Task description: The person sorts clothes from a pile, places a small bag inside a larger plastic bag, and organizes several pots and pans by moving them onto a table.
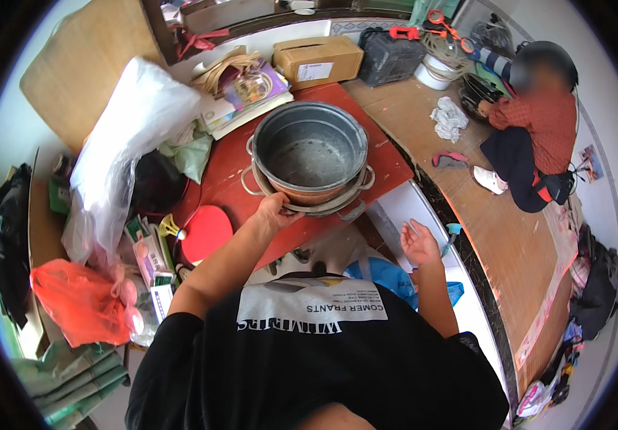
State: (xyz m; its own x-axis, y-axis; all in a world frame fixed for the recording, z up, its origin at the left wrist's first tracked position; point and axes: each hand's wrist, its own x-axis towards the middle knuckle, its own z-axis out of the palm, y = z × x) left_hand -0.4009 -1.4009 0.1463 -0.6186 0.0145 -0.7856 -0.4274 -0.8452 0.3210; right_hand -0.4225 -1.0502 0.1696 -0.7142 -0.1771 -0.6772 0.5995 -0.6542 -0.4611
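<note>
A round dark metal pot [310, 148] sits nested in a stack of wider pots or pans with loop handles [367, 178], on the red table. At the stack's near left rim is my left hand [281, 208], its fingers bent around the edge and the thumb up beside the pot. My right hand [419, 241] is raised off to the right of the stack, palm up, fingers apart, holding nothing. A red table-tennis paddle [206, 231] and a yellow shuttlecock [172, 227] lie left of my left forearm.
Behind the red table [389, 161] stand books [255, 97], a cardboard box [317, 60] and a black case [389, 56]. Plastic bags [126, 134] crowd the left. A person [540, 129] sits on the raised wooden platform [502, 231] at right. An open white drawer [400, 215] is beside my right hand.
</note>
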